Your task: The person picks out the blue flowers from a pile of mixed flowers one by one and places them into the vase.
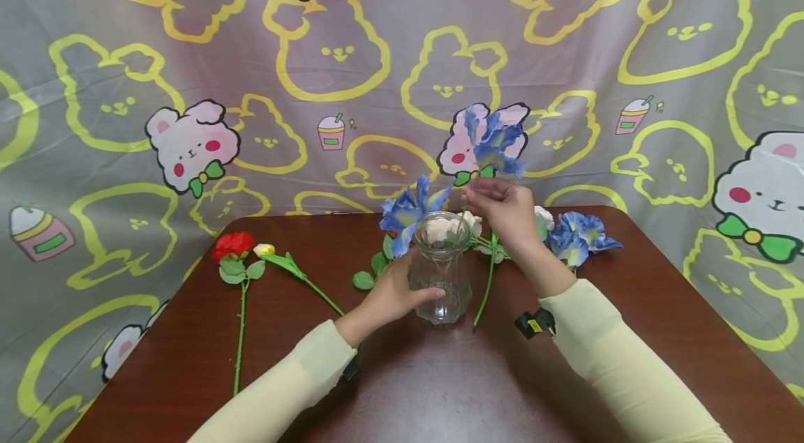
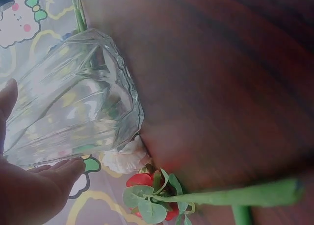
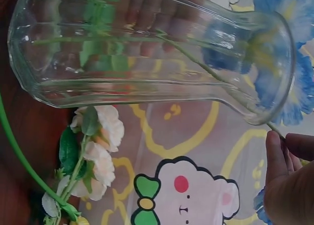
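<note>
Spreading behind everything, the cartoon backdrop cloth (image 1: 352, 59) hangs past the far edge of the dark wooden counter (image 1: 440, 387).

On the counter, near its middle, stands the clear glass vase (image 1: 441, 268), upright. Your left hand (image 1: 392, 293) wraps its side: the fingers (image 2: 59, 168) lie lightly curled against the glass, thumb on the near face.

Your right hand (image 1: 505, 209) is raised just beyond and right of the vase rim. Its fingers (image 3: 277, 154) are pressed together, pinching the thin stem of a blue flower (image 1: 493, 139), whose bloom stands above the hand while the stem slants down into the vase mouth.

A second blue flower (image 1: 407, 209) lies just behind the vase on its left, its petals overlapping the rim in the head view. More blue blooms (image 1: 581, 234) lie right of your right wrist, and cream flowers (image 3: 100, 146) lie behind the vase. A long green stem (image 1: 486, 289) runs down beside the vase's right side.

Well to the left lie a red rose (image 1: 232, 245) and a small yellow bud (image 1: 264, 249).
</note>
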A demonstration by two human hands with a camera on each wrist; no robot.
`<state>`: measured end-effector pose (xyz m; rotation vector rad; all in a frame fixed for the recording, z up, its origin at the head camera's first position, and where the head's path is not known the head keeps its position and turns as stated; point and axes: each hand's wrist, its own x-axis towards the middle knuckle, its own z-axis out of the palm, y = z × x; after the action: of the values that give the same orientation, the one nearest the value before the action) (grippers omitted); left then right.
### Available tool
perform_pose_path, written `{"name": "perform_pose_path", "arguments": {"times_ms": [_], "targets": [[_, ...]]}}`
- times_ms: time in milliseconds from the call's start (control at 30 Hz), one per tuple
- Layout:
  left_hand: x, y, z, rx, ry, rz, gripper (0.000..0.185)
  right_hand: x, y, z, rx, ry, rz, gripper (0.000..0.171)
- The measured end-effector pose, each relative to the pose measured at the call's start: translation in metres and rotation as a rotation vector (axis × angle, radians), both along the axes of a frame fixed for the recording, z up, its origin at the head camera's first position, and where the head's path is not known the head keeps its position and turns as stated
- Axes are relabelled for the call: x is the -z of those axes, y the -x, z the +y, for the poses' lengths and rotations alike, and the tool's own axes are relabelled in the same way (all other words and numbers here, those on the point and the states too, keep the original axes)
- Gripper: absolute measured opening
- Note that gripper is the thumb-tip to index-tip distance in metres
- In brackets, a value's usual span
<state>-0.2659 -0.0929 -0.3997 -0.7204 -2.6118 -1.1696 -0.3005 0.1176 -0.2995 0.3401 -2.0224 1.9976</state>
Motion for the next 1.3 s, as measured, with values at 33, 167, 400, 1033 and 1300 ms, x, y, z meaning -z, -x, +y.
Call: {"name": "perform_pose_path", "arguments": {"times_ms": [33, 167, 400, 1033, 1300], "targets": [[0.000, 0.000, 0.000, -0.002, 0.002, 0.000, 0.076, 0.001, 0.000, -0.001, -0.009, 0.001, 0.000, 0.030], [-0.001, 0.000, 0.000, -0.015, 0.012, -0.020, 0.078, 0.004, 0.001, -0.002, -0.018, -0.006, 0.008, 0.030], [-0.001, -0.001, -0.001, -0.032, 0.036, -0.027, 0.083, 0.008, 0.001, -0.003, 0.003, -0.085, -0.009, 0.027], [-0.001, -0.001, -0.002, -0.034, 0.035, -0.092, 0.086, 0.015, 0.004, -0.007, 0.019, -0.336, -0.008, 0.027], [-0.001, -0.001, -0.002, -0.029, 0.041, -0.064, 0.086, 0.016, 0.008, -0.012, -0.001, -0.428, 0.007, 0.022]]}}
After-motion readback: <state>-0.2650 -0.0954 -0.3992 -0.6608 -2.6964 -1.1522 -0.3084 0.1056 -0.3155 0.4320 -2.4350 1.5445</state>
